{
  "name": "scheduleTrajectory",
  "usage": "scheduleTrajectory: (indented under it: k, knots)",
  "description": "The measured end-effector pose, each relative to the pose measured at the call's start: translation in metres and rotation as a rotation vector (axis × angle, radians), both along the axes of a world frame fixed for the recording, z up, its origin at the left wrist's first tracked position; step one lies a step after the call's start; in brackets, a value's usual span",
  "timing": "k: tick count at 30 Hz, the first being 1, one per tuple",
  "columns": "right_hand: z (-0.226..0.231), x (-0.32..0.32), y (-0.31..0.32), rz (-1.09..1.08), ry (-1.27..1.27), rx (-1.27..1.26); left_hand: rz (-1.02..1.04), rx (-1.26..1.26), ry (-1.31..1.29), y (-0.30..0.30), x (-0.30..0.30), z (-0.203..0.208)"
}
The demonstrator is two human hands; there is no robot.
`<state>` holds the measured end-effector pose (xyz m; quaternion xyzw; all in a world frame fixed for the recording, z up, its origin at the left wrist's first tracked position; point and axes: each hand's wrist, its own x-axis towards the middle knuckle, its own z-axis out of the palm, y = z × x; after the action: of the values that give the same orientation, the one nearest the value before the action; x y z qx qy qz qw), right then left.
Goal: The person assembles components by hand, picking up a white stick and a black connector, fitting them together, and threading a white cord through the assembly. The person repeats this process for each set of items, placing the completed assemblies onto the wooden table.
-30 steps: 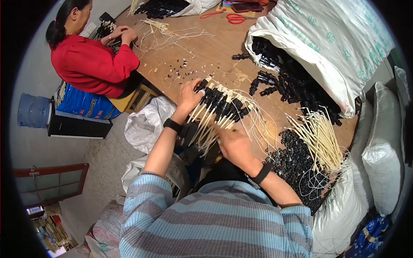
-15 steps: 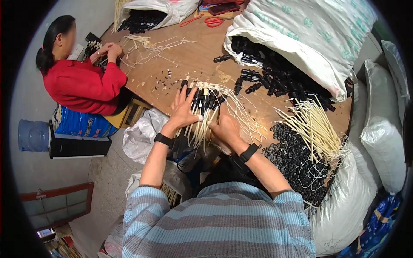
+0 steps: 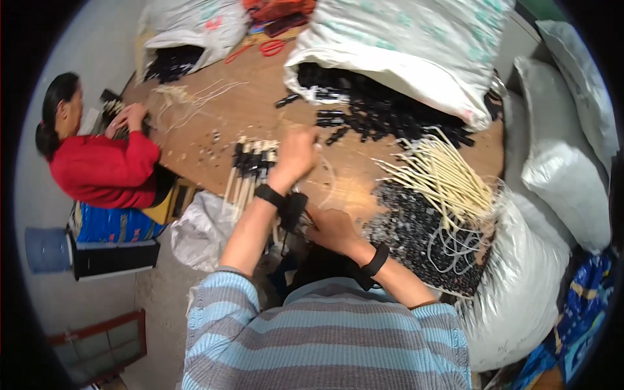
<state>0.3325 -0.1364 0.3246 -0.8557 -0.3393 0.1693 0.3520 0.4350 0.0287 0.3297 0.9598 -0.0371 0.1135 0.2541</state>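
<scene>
My left hand (image 3: 296, 156) is over the table with its fingers curled closed and a little blurred; what it grips is hidden. Beside it, a loose white cord (image 3: 330, 172) arcs over the wood. Close to the table's front edge, my right hand (image 3: 333, 231) has its fingers drawn together, and anything in them cannot be made out. A dark block-like piece (image 3: 294, 211) sits between my left wrist and right hand. Left of my left hand, cream rods with black connectors (image 3: 250, 162) lie side by side, partly covered by my forearm.
A white sack (image 3: 396, 52) spills black connectors (image 3: 364, 117). At right lie a bundle of cream rods (image 3: 442, 175) and a heap of small black parts (image 3: 416, 227). Red scissors (image 3: 272, 47) rest at the back. A person in red (image 3: 97, 169) works at left.
Both hands have left the rod bundle, which now lies to their left. The left hand has closed and moved right; the right hand is nearer the front edge. The whole view has shifted.
</scene>
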Motion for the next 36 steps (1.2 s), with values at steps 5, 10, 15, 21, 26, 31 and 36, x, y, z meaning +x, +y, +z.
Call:
scheduleTrajectory:
  k: [5, 10, 15, 21, 26, 31, 36]
  knots:
    - [-0.004, 0.011, -0.082, -0.329, -0.156, -0.056, 0.118, 0.261, 0.231, -0.012, 0.017, -0.003]
    - [0.009, 0.04, -0.188, -0.827, -0.533, -0.086, -0.114, -0.128, 0.035, -0.068, -0.009, 0.003]
    - [0.006, 0.058, -0.226, -0.734, -0.616, -0.353, -0.247, -0.313, 0.208, -0.101, -0.046, -0.015]
    - [0.013, 0.073, -0.232, -0.594, -0.68, -0.367, -0.507, -0.306, 0.072, -0.136, -0.053, 0.002]
    - [0.04, 0.049, -0.223, -0.459, -0.712, -0.202, -0.39, -0.501, 0.171, -0.13, -0.047, -0.019]
    - [0.038, 0.026, -0.211, -0.469, -0.431, -0.048, -0.364, -0.728, 0.366, -0.125, -0.054, -0.011]
    - [0.029, 0.015, -0.19, -0.372, -0.446, -0.087, -0.554, -0.517, 0.21, -0.137, -0.062, 0.009]
